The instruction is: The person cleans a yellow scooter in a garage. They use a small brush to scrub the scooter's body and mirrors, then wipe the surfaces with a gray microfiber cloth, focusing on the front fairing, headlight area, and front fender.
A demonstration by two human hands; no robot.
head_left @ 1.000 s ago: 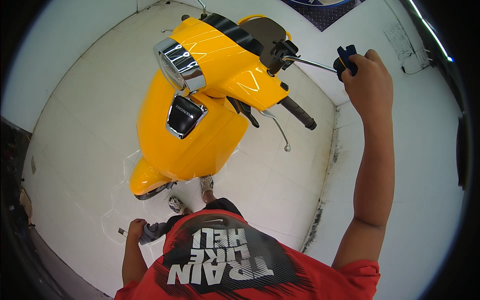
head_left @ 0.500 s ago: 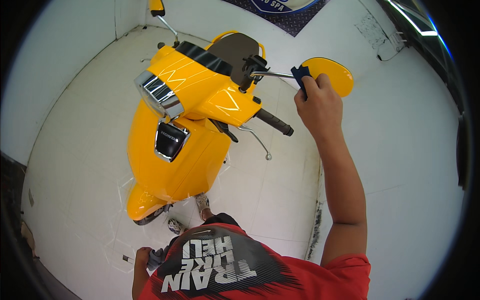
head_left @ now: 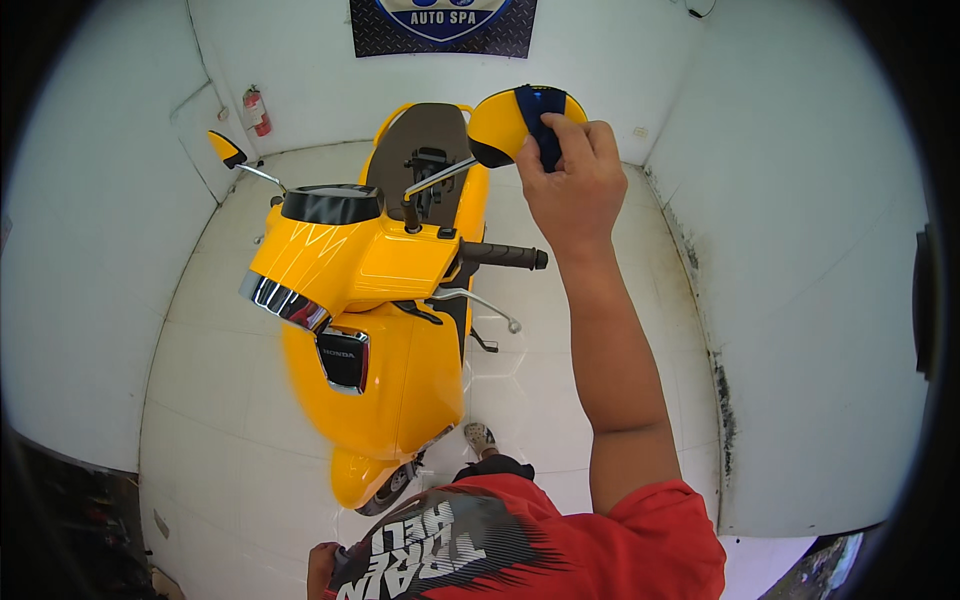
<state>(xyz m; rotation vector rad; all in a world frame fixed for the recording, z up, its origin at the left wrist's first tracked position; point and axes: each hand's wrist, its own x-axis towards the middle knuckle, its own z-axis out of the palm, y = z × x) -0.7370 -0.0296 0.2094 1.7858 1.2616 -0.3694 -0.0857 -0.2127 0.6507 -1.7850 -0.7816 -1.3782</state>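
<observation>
My right hand [head_left: 575, 180] is raised to the yellow mirror [head_left: 497, 122] on the handlebar side nearest it. Its thumb and fingers press a dark blue cloth [head_left: 541, 105] against the mirror's yellow back shell. The cloth drapes over the shell's upper edge. Below them is the yellow scooter [head_left: 380, 390], with its dark handgrip [head_left: 505, 256] and silver brake lever [head_left: 480, 305] left of my forearm. Down at the lower edge, my left hand [head_left: 322, 562] is by my waist. It is closed on a grey cloth, mostly hidden beside my shirt.
The second mirror [head_left: 226, 148] sticks out at the scooter's far left. A brown seat [head_left: 415, 150] lies behind the handlebar. White walls stand on both sides, with a red fire extinguisher [head_left: 257, 111] in the back left corner. My shoe [head_left: 480, 438] is close to the front wheel [head_left: 392, 490].
My right hand and the blue cloth have gone from the mirror's stem end onto its back shell. The view has turned, bringing in the extinguisher. Less of my left hand shows.
</observation>
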